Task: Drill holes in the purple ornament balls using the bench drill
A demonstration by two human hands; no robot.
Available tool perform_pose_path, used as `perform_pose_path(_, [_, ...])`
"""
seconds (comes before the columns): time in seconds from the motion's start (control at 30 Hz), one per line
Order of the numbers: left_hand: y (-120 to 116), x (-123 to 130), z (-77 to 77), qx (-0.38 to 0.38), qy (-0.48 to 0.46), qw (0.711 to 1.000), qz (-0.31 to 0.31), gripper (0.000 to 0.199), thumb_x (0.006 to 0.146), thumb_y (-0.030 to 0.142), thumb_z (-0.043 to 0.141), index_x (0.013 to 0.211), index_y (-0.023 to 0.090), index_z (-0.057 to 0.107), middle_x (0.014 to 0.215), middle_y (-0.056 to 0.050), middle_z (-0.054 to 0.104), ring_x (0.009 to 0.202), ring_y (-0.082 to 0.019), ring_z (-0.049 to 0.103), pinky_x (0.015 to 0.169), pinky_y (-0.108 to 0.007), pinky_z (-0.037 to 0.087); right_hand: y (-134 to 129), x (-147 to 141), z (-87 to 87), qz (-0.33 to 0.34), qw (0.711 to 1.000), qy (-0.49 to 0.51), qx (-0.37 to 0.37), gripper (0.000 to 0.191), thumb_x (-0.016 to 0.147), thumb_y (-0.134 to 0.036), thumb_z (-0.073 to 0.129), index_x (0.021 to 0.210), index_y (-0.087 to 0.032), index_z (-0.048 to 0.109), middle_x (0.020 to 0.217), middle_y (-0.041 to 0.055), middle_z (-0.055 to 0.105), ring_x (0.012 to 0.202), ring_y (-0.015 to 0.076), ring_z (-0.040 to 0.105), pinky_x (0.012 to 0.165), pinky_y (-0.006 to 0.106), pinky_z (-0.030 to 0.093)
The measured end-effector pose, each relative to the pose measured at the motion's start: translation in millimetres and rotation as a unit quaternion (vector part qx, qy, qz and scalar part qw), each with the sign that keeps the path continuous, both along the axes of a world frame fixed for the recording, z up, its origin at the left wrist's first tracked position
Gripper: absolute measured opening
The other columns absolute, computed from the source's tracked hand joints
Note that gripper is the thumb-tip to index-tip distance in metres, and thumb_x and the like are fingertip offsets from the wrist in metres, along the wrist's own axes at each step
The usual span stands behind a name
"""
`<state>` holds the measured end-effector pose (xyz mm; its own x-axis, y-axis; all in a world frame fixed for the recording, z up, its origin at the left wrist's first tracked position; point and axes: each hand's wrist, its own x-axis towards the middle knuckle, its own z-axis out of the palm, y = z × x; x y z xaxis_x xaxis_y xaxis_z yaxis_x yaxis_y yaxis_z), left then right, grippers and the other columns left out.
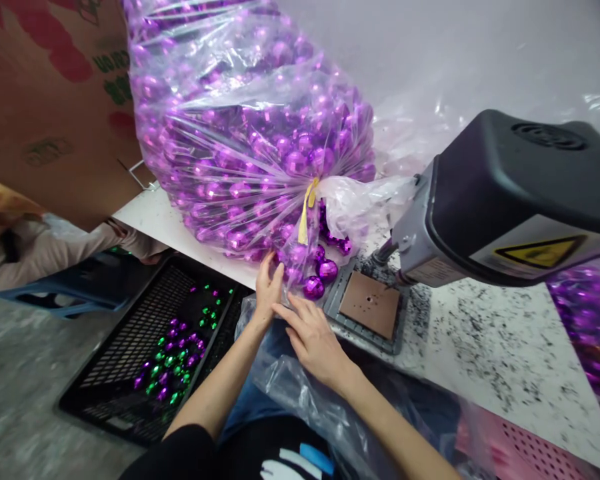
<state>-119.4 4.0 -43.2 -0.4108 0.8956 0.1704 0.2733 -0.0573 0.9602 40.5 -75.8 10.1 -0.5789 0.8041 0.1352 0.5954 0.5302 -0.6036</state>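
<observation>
A large clear plastic bag [250, 153] full of shiny purple faceted balls leans on the table, gathered by a yellow tie [308, 203]. At its lower edge, my left hand [269, 288] touches the plastic with fingers pointing up and apart. Just beside it, my right hand [314, 339] lies with fingers stretched out toward the left one, near the clear film. Whether either hand pinches any film is hard to see. Loose purple balls [327, 271] rest on the table in front of my fingers. More clear plastic sheet [300, 393] drapes over my lap.
A black machine head [525, 193] with a warning label overhangs a brown square plate [370, 305] at right. Dark flecks litter the white table [510, 347]. A black crate [115, 353] with small green and purple balls stands lower left, near another person's sleeve [70, 250] and a cardboard box [55, 133].
</observation>
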Motion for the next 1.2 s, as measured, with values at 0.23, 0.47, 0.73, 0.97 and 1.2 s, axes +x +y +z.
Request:
perform_pose_path(0.23, [-33.3, 11.6, 55.3, 0.158, 0.191, 0.969, 0.0, 0.029, 0.1, 0.032, 0.053, 0.126, 0.022, 0.062, 0.125, -0.01, 0.064, 0.122, -0.023, 0.059, 0.111, -0.042, 0.045, -0.3, 1.1, -18.5, 0.015, 1.0, -0.017, -0.008, 0.059, 0.09, -0.012, 0.042, 0.149, -0.018, 0.046, 0.153, 0.0121, 0.045, 0.145, 0.0224, 0.038, 0.123, 0.048, 0.04])
perform_pose_path(0.47, [-4.0, 31.1, 49.5, 0.101, 0.38, 0.872, -0.291, 0.029, 0.103, 0.024, 0.044, 0.12, 0.02, 0.067, 0.119, -0.012, 0.068, 0.112, -0.024, 0.064, 0.101, -0.044, 0.052, -12.7, 9.5, -3.8, 0.022, 0.998, -0.048, -0.033, 0.042, 0.093, -0.02, 0.048, 0.134, -0.02, 0.06, 0.143, 0.013, 0.053, 0.14, 0.0263, 0.043, 0.12, 0.054, 0.042])
perform_pose_path(0.73, [17.6, 50.9, 53.4, 0.044, 0.472, 0.832, -0.289, 0.035, 0.099, 0.029, 0.055, 0.134, 0.023, 0.058, 0.135, -0.012, 0.057, 0.119, -0.027, 0.059, 0.103, -0.043, 0.05, -32.0, 44.8, 33.9, 0.059, 0.993, -0.054, -0.092, 0.035, 0.097, -0.03, 0.049, 0.13, -0.026, 0.06, 0.139, 0.0031, 0.059, 0.129, 0.0177, 0.054, 0.114, 0.04, 0.048])
perform_pose_path(0.97, [38.4, 63.1, 65.9, 0.019, 0.413, 0.86, -0.3, 0.044, 0.087, 0.023, 0.069, 0.129, 0.019, 0.058, 0.124, -0.012, 0.059, 0.117, -0.029, 0.06, 0.102, -0.043, 0.051, -51.4, 52.8, 55.9, 0.067, 0.989, -0.058, -0.116, 0.033, 0.099, -0.033, 0.048, 0.129, -0.026, 0.06, 0.126, 0.0025, 0.066, 0.117, 0.0153, 0.059, 0.11, 0.037, 0.047])
perform_pose_path(1.2, [-17.9, 44.1, 97.0, -0.092, -0.143, 0.918, -0.359, 0.051, 0.094, 0.052, 0.06, 0.135, 0.023, 0.057, 0.116, -0.009, 0.067, 0.097, -0.021, 0.067, 0.077, -0.032, 0.058, -53.1, 80.5, 52.5, -0.081, 0.991, 0.067, -0.08, 0.026, 0.1, -0.032, 0.047, 0.11, -0.024, 0.069, 0.102, 0.002, 0.07, 0.095, 0.0099, 0.065, 0.086, 0.024, 0.052])
